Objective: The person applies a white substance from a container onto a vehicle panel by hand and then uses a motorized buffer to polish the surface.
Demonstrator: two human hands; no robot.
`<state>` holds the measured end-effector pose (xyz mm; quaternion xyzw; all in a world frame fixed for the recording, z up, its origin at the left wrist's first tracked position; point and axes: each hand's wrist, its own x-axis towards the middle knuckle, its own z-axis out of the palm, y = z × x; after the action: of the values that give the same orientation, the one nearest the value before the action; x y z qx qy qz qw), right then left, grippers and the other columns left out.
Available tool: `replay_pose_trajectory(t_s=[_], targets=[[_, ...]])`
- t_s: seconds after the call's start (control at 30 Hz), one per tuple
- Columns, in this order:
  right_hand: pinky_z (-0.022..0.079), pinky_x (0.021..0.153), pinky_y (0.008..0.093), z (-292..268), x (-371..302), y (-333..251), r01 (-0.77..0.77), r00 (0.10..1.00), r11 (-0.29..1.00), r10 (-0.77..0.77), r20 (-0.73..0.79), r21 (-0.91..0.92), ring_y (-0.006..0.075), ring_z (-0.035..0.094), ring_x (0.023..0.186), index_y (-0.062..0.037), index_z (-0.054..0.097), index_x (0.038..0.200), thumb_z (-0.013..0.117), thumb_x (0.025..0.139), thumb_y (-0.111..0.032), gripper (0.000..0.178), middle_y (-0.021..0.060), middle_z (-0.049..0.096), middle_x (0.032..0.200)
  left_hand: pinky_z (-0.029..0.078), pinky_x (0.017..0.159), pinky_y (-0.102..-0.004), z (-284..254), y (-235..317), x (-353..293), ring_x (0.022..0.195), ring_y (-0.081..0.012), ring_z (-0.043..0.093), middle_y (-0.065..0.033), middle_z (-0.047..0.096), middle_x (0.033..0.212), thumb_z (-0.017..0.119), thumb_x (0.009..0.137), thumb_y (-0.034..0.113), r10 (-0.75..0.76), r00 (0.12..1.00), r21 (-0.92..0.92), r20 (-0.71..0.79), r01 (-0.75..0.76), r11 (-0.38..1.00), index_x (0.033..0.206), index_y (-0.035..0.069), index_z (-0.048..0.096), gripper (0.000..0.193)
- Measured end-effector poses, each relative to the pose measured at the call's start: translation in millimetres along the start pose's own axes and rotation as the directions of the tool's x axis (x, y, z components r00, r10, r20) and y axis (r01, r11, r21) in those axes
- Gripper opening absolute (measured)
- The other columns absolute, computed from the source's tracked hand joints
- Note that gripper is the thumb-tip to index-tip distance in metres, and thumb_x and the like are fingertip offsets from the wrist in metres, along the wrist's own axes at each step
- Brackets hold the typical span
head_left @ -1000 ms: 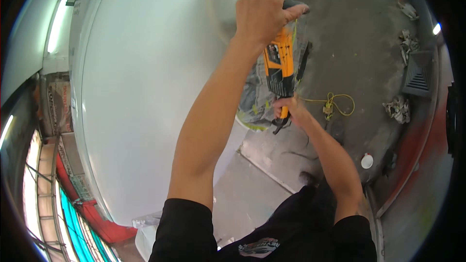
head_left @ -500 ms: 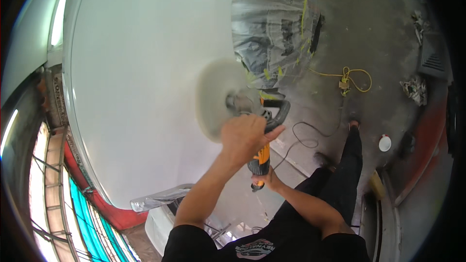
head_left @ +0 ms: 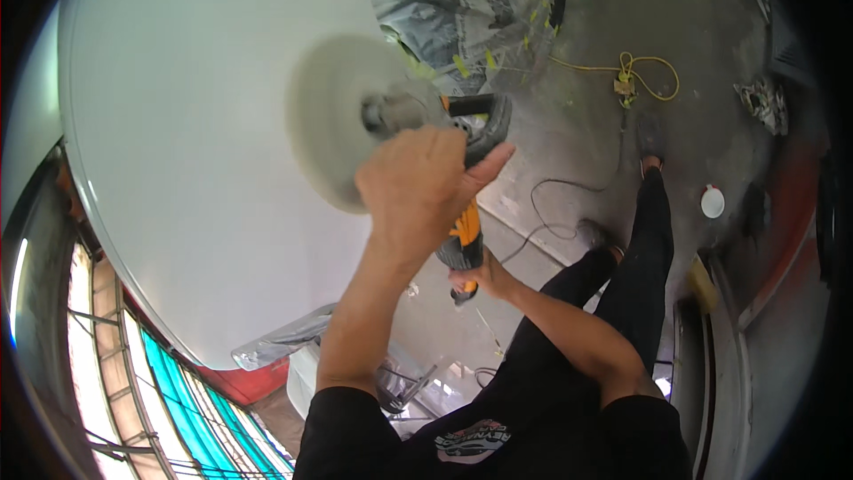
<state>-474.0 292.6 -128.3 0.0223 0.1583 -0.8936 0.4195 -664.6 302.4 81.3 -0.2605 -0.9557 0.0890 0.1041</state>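
My left hand (head_left: 413, 182) is wrapped over the front of an orange and black polisher (head_left: 464, 227), beside its black loop handle (head_left: 489, 129). Lower down, my right hand (head_left: 487, 277) grips the rear end of the tool. The polisher's round pale pad (head_left: 324, 116) is blurred by spinning and lies against a large smooth white panel (head_left: 195, 160), which looks like car bodywork. The fingers of my left hand are partly hidden behind its back.
Plastic sheeting (head_left: 453, 9) with yellow-green tape covers the part beyond the panel. A dark cord (head_left: 577, 185) runs over the floor to a yellow cord (head_left: 657, 60). A white lid-like round object (head_left: 713, 202) and crumpled sheeting (head_left: 762, 107) lie right. Wrapped trim (head_left: 280, 338) juts out near left.
The head view has shifted, so the panel and floor things appear higher, the panel also further left. The polisher sits higher and further left in the picture, with both hands still gripping it.
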Motion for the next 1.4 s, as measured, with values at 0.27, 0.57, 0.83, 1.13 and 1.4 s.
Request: replay_pose_trajectory(t_s=[0.27, 0.57, 0.83, 1.13, 1.4], targets=[[0.044, 0.055, 0.0327, -54, -26, 61, -0.085, 0.994, 0.996, 0.083, -0.068, -0.014, 0.0147, 0.055, 0.055, -0.0040, 0.057, 0.077, 0.069, 0.079, -0.007, 0.013, 0.0042, 0.056, 0.063, 0.040, 0.046, -0.0366, 82, 9, -68, 0.051, -0.0236, 0.053, -0.0040, 0.049, 0.057, 0.082, 0.075, 0.046, -0.057, 0.992, -0.061, 0.111, 0.064, 0.996, 0.062, 0.013, 0.048, 0.049], [0.044, 0.057, 0.0338, -113, -38, 136, -0.374, 0.880, 0.783, 0.468, -0.075, 0.498, 0.0160, 0.047, 0.053, -0.0054, 0.054, 0.077, 0.068, 0.079, -0.004, 0.014, 0.0025, 0.048, 0.063, 0.045, 0.052, -0.0430, 224, 2, -115, 0.058, -0.0317, 0.060, -0.0105, 0.059, 0.063, 0.070, 0.083, 0.055, -0.120, 0.872, -0.141, 0.474, 0.209, 0.968, 0.065, 0.005, 0.063, 0.053], [0.043, 0.056, 0.0319, -67, -41, 112, -0.212, 0.966, 0.951, 0.239, -0.099, 0.227, 0.0137, 0.052, 0.056, -0.0048, 0.057, 0.082, 0.072, 0.078, -0.004, 0.016, 0.0032, 0.055, 0.067, 0.044, 0.049, -0.0365, 108, 20, -98, 0.056, -0.0237, 0.059, -0.0046, 0.056, 0.060, 0.077, 0.081, 0.046, -0.103, 0.976, -0.107, 0.192, 0.125, 0.986, 0.063, 0.011, 0.054, 0.046], [0.046, 0.060, 0.0352, -111, -20, 138, -0.218, 0.968, 0.966, 0.232, -0.095, 0.138, 0.0178, 0.055, 0.060, -0.0032, 0.054, 0.092, 0.071, 0.076, -0.003, 0.024, 0.0046, 0.054, 0.067, 0.044, 0.047, -0.0372, 162, 17, -120, 0.051, -0.0252, 0.059, -0.0053, 0.057, 0.057, 0.080, 0.079, 0.045, -0.080, 0.972, -0.173, 0.220, 0.120, 0.978, 0.065, 0.010, 0.057, 0.043], [0.045, 0.065, 0.0365, -163, -15, 173, -0.386, 0.904, 0.788, 0.426, 0.027, 0.479, 0.0177, 0.049, 0.058, -0.0044, 0.055, 0.086, 0.069, 0.077, -0.009, 0.018, 0.0016, 0.046, 0.064, 0.048, 0.051, -0.0396, 275, 22, -124, 0.056, -0.0293, 0.065, -0.0112, 0.063, 0.062, 0.069, 0.087, 0.051, -0.111, 0.859, -0.185, 0.501, 0.231, 0.955, 0.068, 0.007, 0.063, 0.048]])
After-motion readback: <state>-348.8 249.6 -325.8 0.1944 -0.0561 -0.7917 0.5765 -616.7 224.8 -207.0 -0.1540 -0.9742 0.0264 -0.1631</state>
